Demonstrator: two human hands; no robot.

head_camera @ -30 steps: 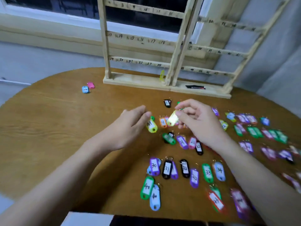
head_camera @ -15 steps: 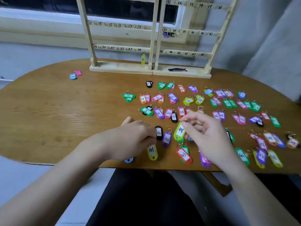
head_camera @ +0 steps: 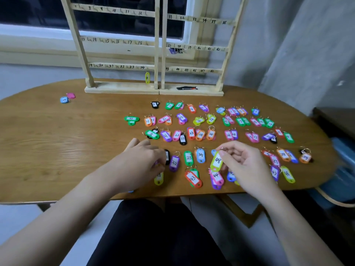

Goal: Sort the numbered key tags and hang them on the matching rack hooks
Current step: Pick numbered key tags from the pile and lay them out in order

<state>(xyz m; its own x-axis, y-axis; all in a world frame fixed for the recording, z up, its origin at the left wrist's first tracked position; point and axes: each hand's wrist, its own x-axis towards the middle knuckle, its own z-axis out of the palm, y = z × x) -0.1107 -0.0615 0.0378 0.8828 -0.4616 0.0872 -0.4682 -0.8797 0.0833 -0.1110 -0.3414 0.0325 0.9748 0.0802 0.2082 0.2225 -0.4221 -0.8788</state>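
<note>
Still sorting: our right hand (head_camera: 242,164) pinches tag 48 (head_camera: 217,161) just above the counter (head_camera: 57,143). Left hand (head_camera: 143,160) rests curled on tags; grip unclear. Next: lay 48 after 47, or hang it on the rack (head_camera: 159,54).

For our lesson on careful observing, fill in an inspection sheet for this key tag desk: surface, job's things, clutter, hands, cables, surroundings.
Surface: oval wooden table, grain showing.
Job's things: numbered key tags lie in rough rows; wooden rack stands at the far edge with numbered hooks; one yellow tag hangs under hook 24, a purple tag hangs near hooks 37 and 38.
Clutter: blue tag and pink tag lie apart at far left; black flat item on the rack base.
Hands: right hand pinches lime tag 48; left hand rests on tags, its grip hidden.
Cables: nothing seen.
Surroundings: dark window, grey curtain.
</note>
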